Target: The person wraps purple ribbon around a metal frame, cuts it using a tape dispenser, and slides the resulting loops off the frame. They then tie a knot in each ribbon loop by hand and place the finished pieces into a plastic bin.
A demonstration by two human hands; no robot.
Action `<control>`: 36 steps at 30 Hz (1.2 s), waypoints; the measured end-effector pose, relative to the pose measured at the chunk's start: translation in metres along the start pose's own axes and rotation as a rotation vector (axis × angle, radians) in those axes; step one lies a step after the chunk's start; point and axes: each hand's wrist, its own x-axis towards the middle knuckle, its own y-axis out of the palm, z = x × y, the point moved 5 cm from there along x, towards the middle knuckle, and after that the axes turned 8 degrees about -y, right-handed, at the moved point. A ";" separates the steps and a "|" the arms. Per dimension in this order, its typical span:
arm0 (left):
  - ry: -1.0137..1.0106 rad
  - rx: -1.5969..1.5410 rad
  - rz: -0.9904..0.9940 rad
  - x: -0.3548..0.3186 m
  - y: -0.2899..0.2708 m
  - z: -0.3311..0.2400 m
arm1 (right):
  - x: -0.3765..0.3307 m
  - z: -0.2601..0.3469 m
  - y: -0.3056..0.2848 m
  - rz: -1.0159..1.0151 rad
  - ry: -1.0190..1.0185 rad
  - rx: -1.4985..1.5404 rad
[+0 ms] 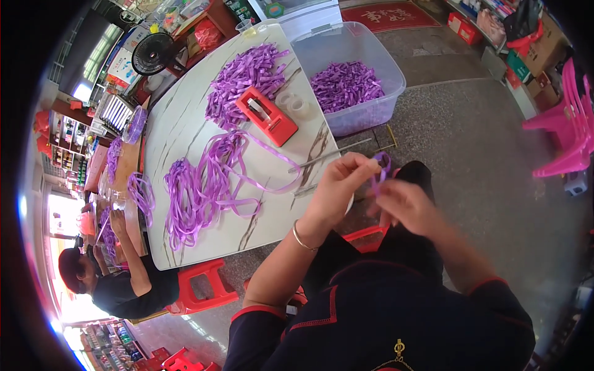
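Past the table's near right edge, over my lap, my left hand (344, 180) pinches a small loop of purple ribbon (382, 162) between thumb and fingertips. My right hand (405, 205) is just below and to the right, its fingers curled close to the ribbon's lower part. Motion smears those fingers, so whether they grip the ribbon is unclear. On the marbled white table (185, 133) lie long purple ribbon strands (201, 191) in loose bundles. Behind them are a red tape dispenser (275, 127), clear tape rolls (299, 106) and a heap of short purple ribbon pieces (244, 83).
A clear plastic bin (387, 93) holding more purple pieces stands against the table's right side. At left, another person (133, 278) works with ribbon at a wooden table. A red stool (207, 287), a black fan (154, 54) and pink chairs (566, 127) stand around.
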 end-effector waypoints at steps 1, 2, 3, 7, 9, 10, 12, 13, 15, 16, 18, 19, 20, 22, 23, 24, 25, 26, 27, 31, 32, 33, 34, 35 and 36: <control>0.000 -0.082 -0.028 0.000 -0.005 -0.002 | -0.004 -0.008 0.005 0.074 0.035 -0.024; 0.035 -0.175 -0.001 0.004 -0.011 -0.003 | -0.010 -0.014 0.008 0.141 0.069 -0.053; 0.034 -0.175 0.001 0.003 -0.014 -0.003 | -0.017 -0.023 0.008 0.139 0.069 -0.053; -0.002 -0.454 0.031 -0.004 -0.021 -0.021 | -0.038 -0.035 -0.006 0.118 -0.104 -0.376; 0.066 -0.472 0.060 -0.007 -0.029 -0.029 | -0.051 -0.044 -0.017 0.133 -0.189 -0.739; 0.062 -0.514 0.039 -0.008 -0.032 -0.031 | -0.057 -0.050 -0.024 0.127 -0.187 -0.741; 0.054 -0.515 0.048 -0.012 -0.038 -0.036 | -0.068 -0.054 -0.041 0.051 -0.295 -0.875; 0.051 -0.516 0.060 -0.013 -0.039 -0.037 | -0.072 -0.056 -0.049 0.048 -0.293 -0.877; 0.032 -0.485 0.029 -0.016 -0.042 -0.035 | -0.076 -0.053 -0.068 0.003 -0.300 -1.040; 0.005 -0.437 0.037 -0.018 -0.043 -0.031 | -0.078 -0.051 -0.076 0.002 -0.255 -1.135; -0.047 -0.366 0.001 -0.019 -0.045 -0.023 | -0.075 -0.043 -0.094 -0.043 -0.349 -1.183; -0.049 -0.367 0.009 -0.020 -0.047 -0.022 | -0.074 -0.035 -0.101 -0.084 -0.448 -1.227; -0.102 -0.277 0.012 -0.021 -0.050 -0.017 | -0.070 -0.031 -0.107 -0.086 -0.447 -1.229; -0.188 -0.167 0.041 -0.026 -0.049 -0.014 | -0.063 -0.015 -0.117 -0.120 -0.438 -1.318; -0.187 -0.167 0.040 -0.028 -0.051 -0.012 | -0.060 -0.005 -0.118 -0.119 -0.440 -1.318; -0.257 -0.032 0.066 -0.031 -0.053 -0.007 | -0.056 0.006 -0.117 -0.152 -0.412 -1.293; -0.325 0.104 0.094 -0.033 -0.054 -0.003 | -0.053 0.013 -0.119 -0.186 -0.384 -1.270; -0.339 0.157 0.101 -0.034 -0.052 -0.002 | -0.051 0.016 -0.120 -0.185 -0.386 -1.272; -0.336 0.156 0.100 -0.036 -0.052 -0.002 | -0.049 0.020 -0.120 -0.182 -0.444 -1.314; -0.341 0.290 0.124 -0.043 -0.056 0.002 | -0.042 0.048 -0.102 -0.238 -0.544 -1.330; -0.340 0.293 0.138 -0.045 -0.057 0.002 | -0.041 0.049 -0.099 -0.233 -0.548 -1.329; -0.338 0.290 0.133 -0.046 -0.057 0.002 | -0.040 0.052 -0.098 -0.259 -0.568 -1.321; -0.330 0.298 0.133 -0.048 -0.057 0.000 | -0.040 0.054 -0.096 -0.286 -0.588 -1.311; -0.321 0.305 0.134 -0.050 -0.057 -0.002 | -0.039 0.054 -0.095 -0.282 -0.592 -1.309; -0.320 0.304 0.129 -0.052 -0.055 -0.005 | -0.039 0.056 -0.093 -0.275 -0.650 -1.269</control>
